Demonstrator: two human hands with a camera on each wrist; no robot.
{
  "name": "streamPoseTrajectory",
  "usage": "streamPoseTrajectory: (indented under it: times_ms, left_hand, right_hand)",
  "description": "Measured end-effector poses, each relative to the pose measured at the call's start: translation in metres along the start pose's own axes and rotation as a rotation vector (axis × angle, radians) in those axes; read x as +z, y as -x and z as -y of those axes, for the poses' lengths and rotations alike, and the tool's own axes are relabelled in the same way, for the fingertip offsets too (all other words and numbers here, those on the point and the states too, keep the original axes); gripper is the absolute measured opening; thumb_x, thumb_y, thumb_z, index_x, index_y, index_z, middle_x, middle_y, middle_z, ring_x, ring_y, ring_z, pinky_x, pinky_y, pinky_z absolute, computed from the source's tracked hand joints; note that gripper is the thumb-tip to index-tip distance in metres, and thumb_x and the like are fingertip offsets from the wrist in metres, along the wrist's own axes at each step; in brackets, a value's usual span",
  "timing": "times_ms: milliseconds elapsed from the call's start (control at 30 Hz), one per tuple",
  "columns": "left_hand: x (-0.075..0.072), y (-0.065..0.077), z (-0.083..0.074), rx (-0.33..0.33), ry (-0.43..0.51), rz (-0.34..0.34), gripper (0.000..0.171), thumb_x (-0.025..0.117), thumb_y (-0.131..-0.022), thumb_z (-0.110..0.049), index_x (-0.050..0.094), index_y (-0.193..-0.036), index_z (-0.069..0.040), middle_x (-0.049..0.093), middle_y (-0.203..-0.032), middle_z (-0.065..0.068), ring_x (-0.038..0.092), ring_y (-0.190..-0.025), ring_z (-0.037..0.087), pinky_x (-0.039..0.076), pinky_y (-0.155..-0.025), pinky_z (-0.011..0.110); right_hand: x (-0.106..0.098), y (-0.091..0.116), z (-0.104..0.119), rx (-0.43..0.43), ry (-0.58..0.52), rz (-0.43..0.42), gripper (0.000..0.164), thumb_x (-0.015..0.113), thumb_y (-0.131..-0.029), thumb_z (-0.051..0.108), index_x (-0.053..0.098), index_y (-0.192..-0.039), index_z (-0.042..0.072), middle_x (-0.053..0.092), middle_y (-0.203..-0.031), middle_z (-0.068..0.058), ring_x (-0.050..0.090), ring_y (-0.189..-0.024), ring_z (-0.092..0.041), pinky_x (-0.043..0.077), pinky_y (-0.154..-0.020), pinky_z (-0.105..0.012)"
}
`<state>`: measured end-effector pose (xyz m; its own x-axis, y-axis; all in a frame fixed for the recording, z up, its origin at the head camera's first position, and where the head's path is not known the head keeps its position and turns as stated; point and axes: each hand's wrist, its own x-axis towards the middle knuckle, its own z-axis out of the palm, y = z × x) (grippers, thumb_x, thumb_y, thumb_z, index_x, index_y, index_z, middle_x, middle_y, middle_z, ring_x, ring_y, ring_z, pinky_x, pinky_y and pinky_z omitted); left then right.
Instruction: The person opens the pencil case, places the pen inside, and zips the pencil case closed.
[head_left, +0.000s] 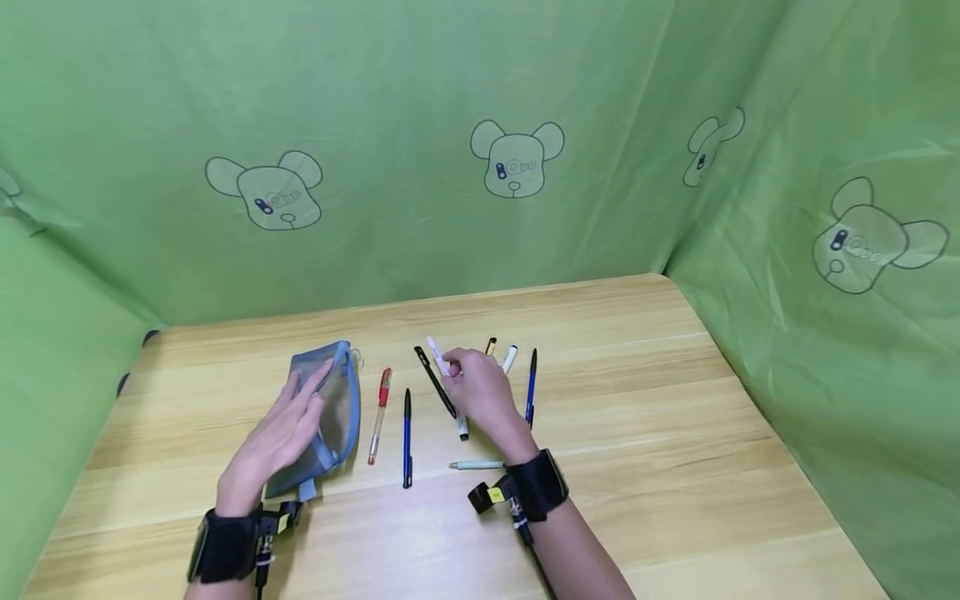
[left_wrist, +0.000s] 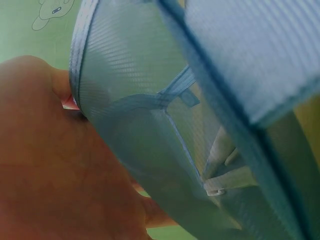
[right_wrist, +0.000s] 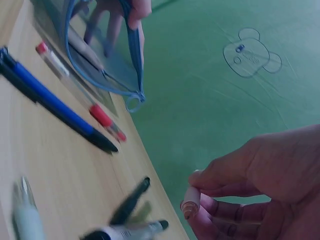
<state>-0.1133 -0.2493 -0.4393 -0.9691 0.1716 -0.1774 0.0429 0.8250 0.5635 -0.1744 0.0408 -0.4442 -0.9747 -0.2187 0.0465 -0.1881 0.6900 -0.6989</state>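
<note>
Pinching pale pink pen (head_left: 435, 352) in right fingers (head_left: 456, 360), left fingers (head_left: 313, 378) on pouch (head_left: 343, 412)

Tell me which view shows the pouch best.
The head view: the pouch lies wholly within the frame, though the left hand covers part of it. The left wrist view shows it very close up, cut off by the frame; the right wrist view shows only one end, cut off at the top.

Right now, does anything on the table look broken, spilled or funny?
Nothing looks broken or spilled. One little odd thing: the pale green pen lies sideways by the right wristband, while the red pen lies more lengthwise. The blue pouch gapes open at the left hand, but looks undamaged.
</note>
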Motion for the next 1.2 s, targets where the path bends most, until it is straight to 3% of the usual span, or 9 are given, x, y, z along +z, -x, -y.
streamPoseTrajectory:
  times_ms: [467,833,1200]
  left_hand:
    - [-0.001,-0.002,-0.002,-0.01,-0.004,0.004,0.059,0.015,-0.11,-0.032,0.007,-0.167,-0.019,-0.002,-0.163,0.038,0.005,-0.149,0.058,0.018,-0.103,0.085]
    - [-0.002,0.0,0.0,0.0,0.008,0.002,0.059,0.015,-0.11,-0.031,0.007,-0.167,-0.018,0.0,-0.163,0.038,0.003,-0.15,0.057,0.016,-0.105,0.084]
    - [-0.001,-0.001,-0.001,-0.007,0.004,0.004,0.059,0.015,-0.11,-0.034,0.009,-0.167,-0.018,0.0,-0.162,0.04,0.005,-0.148,0.059,0.016,-0.105,0.084]
  right_hand:
    - [0.03,0.001,0.024,-0.011,-0.009,-0.004,0.033,0.076,-0.089,0.006,0.074,-0.121,0.007,0.07,-0.084,0.004,0.059,-0.065,-0.008,0.048,-0.055,-0.021]
    - [0.048,-0.001,0.044,0.008,-0.092,0.097,0.037,0.077,-0.088,0.005,0.073,-0.125,0.006,0.07,-0.081,0.005,0.058,-0.058,-0.006,0.047,-0.05,-0.02]
    - [0.064,-0.005,0.059,-0.021,-0.106,0.094,0.034,0.077,-0.087,0.005,0.075,-0.12,0.006,0.071,-0.083,0.006,0.058,-0.063,-0.002,0.048,-0.057,-0.016]
